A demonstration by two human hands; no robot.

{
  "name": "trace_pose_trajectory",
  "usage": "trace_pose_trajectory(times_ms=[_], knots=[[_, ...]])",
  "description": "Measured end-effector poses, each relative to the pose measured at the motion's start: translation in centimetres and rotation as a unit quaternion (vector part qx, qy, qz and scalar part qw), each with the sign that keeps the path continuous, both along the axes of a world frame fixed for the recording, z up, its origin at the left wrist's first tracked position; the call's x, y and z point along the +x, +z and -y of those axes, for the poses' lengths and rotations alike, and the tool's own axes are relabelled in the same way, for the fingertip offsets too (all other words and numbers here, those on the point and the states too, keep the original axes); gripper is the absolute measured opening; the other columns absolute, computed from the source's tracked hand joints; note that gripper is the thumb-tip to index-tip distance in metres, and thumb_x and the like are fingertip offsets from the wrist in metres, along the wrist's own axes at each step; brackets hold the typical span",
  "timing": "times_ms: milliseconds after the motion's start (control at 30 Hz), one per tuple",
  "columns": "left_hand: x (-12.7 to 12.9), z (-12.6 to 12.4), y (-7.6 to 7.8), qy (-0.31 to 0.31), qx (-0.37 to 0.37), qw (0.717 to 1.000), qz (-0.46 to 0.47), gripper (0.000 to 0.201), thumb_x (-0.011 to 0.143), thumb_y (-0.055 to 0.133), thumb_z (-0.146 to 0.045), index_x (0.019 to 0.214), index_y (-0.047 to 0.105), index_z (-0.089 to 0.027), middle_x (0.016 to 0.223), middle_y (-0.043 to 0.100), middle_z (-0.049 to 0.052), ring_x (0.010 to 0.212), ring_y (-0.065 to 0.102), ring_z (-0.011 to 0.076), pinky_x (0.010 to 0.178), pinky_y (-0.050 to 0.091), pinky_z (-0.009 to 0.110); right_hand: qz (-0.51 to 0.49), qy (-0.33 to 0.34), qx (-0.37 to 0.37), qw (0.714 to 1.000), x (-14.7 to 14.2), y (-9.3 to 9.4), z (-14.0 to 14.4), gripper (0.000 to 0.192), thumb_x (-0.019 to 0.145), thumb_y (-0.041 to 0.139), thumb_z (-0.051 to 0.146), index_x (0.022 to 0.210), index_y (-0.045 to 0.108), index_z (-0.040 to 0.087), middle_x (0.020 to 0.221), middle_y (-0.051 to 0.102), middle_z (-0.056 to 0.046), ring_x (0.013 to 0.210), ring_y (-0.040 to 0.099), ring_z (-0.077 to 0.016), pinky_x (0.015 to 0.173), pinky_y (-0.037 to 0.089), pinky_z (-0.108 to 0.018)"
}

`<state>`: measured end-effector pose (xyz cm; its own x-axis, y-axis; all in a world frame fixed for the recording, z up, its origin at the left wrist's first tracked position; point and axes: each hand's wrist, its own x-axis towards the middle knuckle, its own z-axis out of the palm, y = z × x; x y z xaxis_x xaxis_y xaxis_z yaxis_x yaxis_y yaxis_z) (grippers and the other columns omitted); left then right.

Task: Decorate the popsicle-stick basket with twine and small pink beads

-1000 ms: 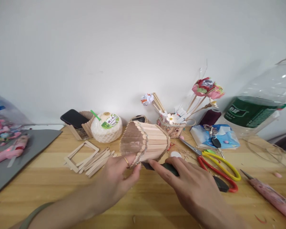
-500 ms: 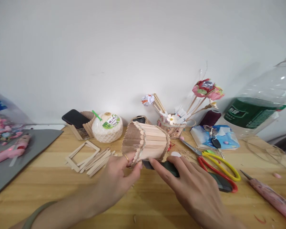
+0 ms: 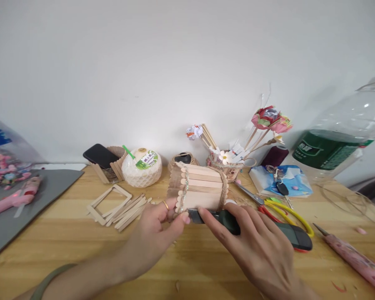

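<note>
Passage is allowed over the tabletop [image 3: 200, 262] at near centre. Rightward, way obstructed by scissors [image 3: 262, 201] and pink-handled pointed tool [image 3: 346, 255].

Slatted cup [image 3: 203, 192] in left hand [image 3: 153, 229], dark tool [image 3: 228, 221] in right hand [image 3: 256, 243]

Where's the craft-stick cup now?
In the head view, the craft-stick cup is central, held by the left hand, just beyond the knife in the right hand.
</note>
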<state>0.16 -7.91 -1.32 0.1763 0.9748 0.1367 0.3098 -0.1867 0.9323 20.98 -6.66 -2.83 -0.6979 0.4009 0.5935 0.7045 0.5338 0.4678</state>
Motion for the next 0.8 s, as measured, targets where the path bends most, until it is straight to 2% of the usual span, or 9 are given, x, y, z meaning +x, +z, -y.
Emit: trace_pose_trajectory(times_ms=[67, 233, 533, 800], knots=[[0.0, 0.1, -0.1, -0.003, -0.012, 1.000, 0.020, 0.016, 0.081, 0.046, -0.030, 0.076, 0.057, -0.019, 0.057, 0.053, -0.002, 0.058, 0.051, 0.0134, 0.051, 0.042, 0.022, -0.002, -0.005, 0.026, 1.000, 0.0, -0.1, 0.1, 0.052, 0.089, 0.033, 0.012, 0.137, 0.034, 0.031, 0.098, 0.059, -0.010, 0.079, 0.055, -0.0194, 0.071, 0.040, -0.031], [0.2, 0.2, 0.0, -0.010, -0.024, 0.997, 0.074, 0.014, 0.080, 0.049, -0.028, 0.084, 0.059, -0.019, 0.070, 0.063, 0.001, 0.071, 0.059, 0.0153, 0.064, 0.049, 0.024, -0.007, -0.008, 0.061, 0.998, -0.2, -0.4, 0.1, 0.050, 0.090, 0.034, 0.015, 0.137, 0.036, 0.032, 0.094, 0.060, -0.009, 0.075, 0.054, -0.0183, 0.070, 0.040, -0.031], [0.3, 0.3, 0.3, 0.010, -0.019, 0.996, 0.087, 0.016, 0.078, 0.051, -0.027, 0.086, 0.063, -0.019, 0.074, 0.071, 0.002, 0.073, 0.065, 0.0164, 0.064, 0.054, 0.025, -0.031, -0.016, 0.042, 0.998, -0.4, -1.1, 0.2, 0.052, 0.089, 0.039, 0.016, 0.137, 0.033, 0.034, 0.095, 0.059, -0.008, 0.079, 0.055, -0.0185, 0.070, 0.041, -0.030], [0.4, 0.4, 0.2, 0.002, -0.020, 0.994, 0.109, 0.011, 0.078, 0.052, -0.025, 0.083, 0.061, -0.020, 0.078, 0.071, 0.000, 0.075, 0.065, 0.0137, 0.069, 0.052, 0.021, -0.024, -0.026, 0.051, 0.998, -0.5, -1.0, 0.4, 0.053, 0.090, 0.032, 0.012, 0.140, 0.029, 0.030, 0.088, 0.060, -0.009, 0.071, 0.055, -0.0188, 0.063, 0.042, -0.030]])
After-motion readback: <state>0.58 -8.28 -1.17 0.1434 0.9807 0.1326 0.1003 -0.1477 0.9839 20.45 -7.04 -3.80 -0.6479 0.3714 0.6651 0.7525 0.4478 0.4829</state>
